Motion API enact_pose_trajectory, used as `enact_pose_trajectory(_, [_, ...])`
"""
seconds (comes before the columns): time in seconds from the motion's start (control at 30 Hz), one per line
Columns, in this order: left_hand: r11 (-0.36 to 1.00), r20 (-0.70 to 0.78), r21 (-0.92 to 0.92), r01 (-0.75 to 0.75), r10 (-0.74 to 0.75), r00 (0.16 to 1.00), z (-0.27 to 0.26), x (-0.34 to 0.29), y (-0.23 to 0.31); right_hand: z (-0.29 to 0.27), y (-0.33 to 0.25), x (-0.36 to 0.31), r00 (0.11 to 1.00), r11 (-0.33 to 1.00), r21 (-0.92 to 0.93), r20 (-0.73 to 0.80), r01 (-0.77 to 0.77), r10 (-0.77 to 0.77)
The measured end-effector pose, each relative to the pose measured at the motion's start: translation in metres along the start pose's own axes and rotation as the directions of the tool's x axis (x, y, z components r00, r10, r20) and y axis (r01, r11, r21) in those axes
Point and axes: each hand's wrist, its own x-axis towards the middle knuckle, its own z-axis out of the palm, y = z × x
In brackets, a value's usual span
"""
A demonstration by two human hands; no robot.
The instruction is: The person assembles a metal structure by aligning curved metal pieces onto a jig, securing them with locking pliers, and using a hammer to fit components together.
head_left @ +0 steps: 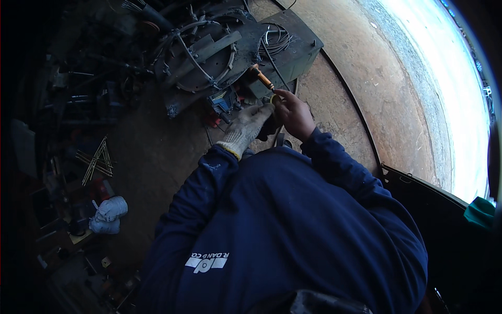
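My left hand (247, 124) wears a pale knit glove with a yellow-edged cuff. Its fingers are curled in close to my bare right hand (296, 116), which is closed in a pinch. A small yellow-edged item (275, 98) shows between the two hands, too small to name. An orange cylindrical piece with a dark end (264, 80) reaches from the bench side to my right fingertips; whether I grip it is unclear. A dark patch under the hands is too shadowed to make out. Blue and red tools (221, 102) lie just beyond my left hand.
Ahead stands a metal bench (293, 31) with a wire coil (276, 41) and a large round metal frame (201, 55). Thin yellowish rods (97, 161) and a white bundle (109, 213) lie at left. A dark cable (351, 97) curves across the floor at right.
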Motion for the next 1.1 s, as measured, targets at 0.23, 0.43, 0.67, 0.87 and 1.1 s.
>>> enact_pose_trajectory(0.23, [0.955,-0.128,0.286,-0.083,0.124,0.984,-0.012,0.006,-0.012,-0.010,-0.030,-0.014,0.987,0.987,0.017,0.041,0.157,-0.158])
enact_pose_trajectory(0.43, [0.986,-0.276,0.127,-0.113,0.144,0.950,-0.023,0.014,-0.007,-0.004,-0.013,-0.002,0.834,0.818,-0.163,0.097,0.552,-0.544])
enact_pose_trajectory(0.67, [0.760,0.165,-0.602,-0.245,0.419,0.893,0.009,-0.039,0.018,-0.001,0.007,0.007,0.894,0.828,-0.363,0.307,0.427,-0.326])
enact_pose_trajectory(0.87, [0.740,0.317,0.431,-0.516,0.412,0.855,-0.002,-0.051,0.049,-0.046,-0.028,0.006,0.900,0.845,0.507,0.269,0.172,-0.344])
enact_pose_trajectory(1.1, [0.369,0.408,0.527,-0.765,0.681,0.609,0.033,-0.050,0.065,-0.037,-0.041,-0.004,0.808,-0.042,0.983,0.121,-0.177,-0.576])
